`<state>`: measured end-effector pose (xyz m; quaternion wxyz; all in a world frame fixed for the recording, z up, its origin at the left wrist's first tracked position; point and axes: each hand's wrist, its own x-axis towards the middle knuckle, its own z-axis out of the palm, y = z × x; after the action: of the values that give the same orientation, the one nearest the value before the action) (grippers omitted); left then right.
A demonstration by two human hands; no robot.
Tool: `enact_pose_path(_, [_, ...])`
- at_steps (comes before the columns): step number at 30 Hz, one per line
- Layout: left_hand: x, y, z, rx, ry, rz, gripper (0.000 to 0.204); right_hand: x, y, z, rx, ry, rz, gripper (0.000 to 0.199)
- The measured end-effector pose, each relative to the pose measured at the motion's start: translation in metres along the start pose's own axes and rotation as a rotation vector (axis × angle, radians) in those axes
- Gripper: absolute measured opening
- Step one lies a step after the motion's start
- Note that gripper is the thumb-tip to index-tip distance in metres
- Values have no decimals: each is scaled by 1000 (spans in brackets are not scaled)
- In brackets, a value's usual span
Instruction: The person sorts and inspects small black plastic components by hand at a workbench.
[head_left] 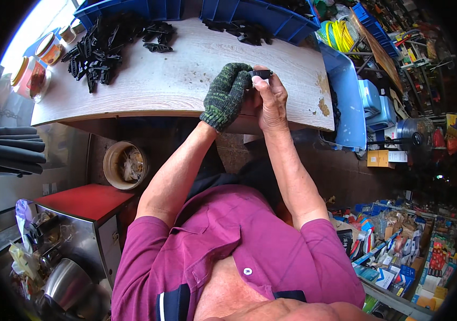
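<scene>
In front of my chest, over the table's near edge, both hands meet at a small black plastic part (261,74). My right hand (272,101) is bare and pinches the part between the thumb and fingers. My left hand (225,96) wears a dark green-and-black knitted glove. Its fingers are curled closed against the left end of the part, and their tips are partly hidden. A big heap of similar black parts (97,51) lies at the table's far left. Another small pile (239,31) of them sits at the far edge, by the blue bins.
Two blue bins (260,18) stand along the back of the pale wooden table (148,85). Lidded jars (49,49) line its left end. At its right hangs a light-blue tub (349,101). A round bucket (126,165) and a red-topped cabinet (84,200) are at lower left.
</scene>
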<state>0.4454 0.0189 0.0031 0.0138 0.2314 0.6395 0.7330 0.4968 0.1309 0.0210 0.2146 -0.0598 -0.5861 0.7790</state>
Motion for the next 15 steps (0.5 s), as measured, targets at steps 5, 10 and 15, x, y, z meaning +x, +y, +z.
enact_pose_path(5, [1,-1,2,31,-5,10,24,4,6,-6,-60,68,-69,24])
enact_pose_path(10, [-2,6,4,-59,-19,-151,28,10,-7,-25,14,80,78,22])
enact_pose_path(15, [-2,-4,9,11,-75,-19,28,54,-44,-76,-27,423,44,21])
